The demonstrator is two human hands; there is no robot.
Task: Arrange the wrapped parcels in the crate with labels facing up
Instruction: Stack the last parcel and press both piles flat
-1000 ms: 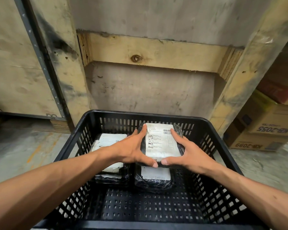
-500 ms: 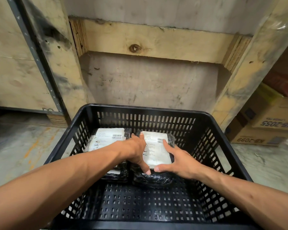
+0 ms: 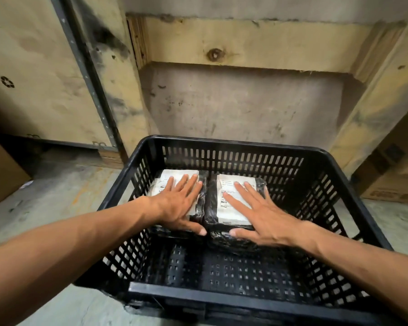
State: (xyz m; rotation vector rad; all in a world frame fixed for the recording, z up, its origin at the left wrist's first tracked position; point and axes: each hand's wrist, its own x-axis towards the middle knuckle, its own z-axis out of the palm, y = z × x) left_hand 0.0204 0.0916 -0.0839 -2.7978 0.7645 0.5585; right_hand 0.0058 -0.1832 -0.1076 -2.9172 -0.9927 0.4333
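Note:
A black slatted plastic crate [image 3: 233,147] stands on the floor in front of me. Two black-wrapped parcels lie side by side at its far end, white labels facing up. My left hand [image 3: 179,203] rests flat, fingers spread, on the left parcel [image 3: 174,176]. My right hand [image 3: 257,212] lies flat in the same way on the right parcel [image 3: 226,205]. Under the right parcel the edge of another wrapped parcel [image 3: 231,242] shows. Neither hand grips anything.
A wooden crate wall [image 3: 245,43] with a beam rises just behind the black crate. Cardboard boxes [image 3: 396,175] sit at the right, another box [image 3: 0,170] at the left. The near half of the crate floor [image 3: 233,271] is bare. Concrete floor lies all around.
Both hands lowered the labelled parcel onto the right stack and let go. The left hand then shifted onto the left parcel, and both hands now lie flat and spread.

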